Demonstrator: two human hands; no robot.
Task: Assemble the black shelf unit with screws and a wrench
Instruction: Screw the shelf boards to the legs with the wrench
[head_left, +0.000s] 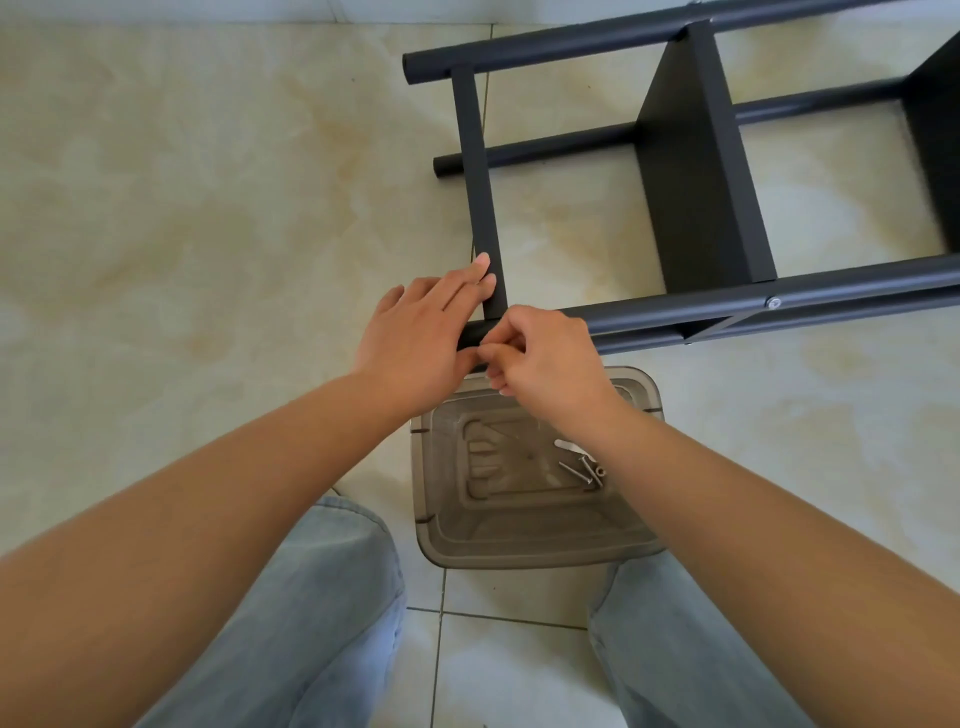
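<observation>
The black shelf unit (696, 171) lies on its side on the tiled floor, with round tubes, a flat crossbar and upright panels. My left hand (415, 338) rests with straight fingers on the near end of the crossbar (480, 171), its thumb at the near tube's end. My right hand (545, 358) has curled fingers that pinch something small at that tube's end; the item itself is hidden. A fitted screw head (774, 302) shows further right on the near tube (727, 306). Loose screws (584, 470) and a small silver wrench (571, 448) lie in the clear bin.
A clear grey plastic bin (519, 540) stands on the floor between my knees, right below my hands. My jeans-clad legs (322, 623) flank it. Pale marbled floor tiles (182, 208) stretch to the left, and a wall base runs along the top.
</observation>
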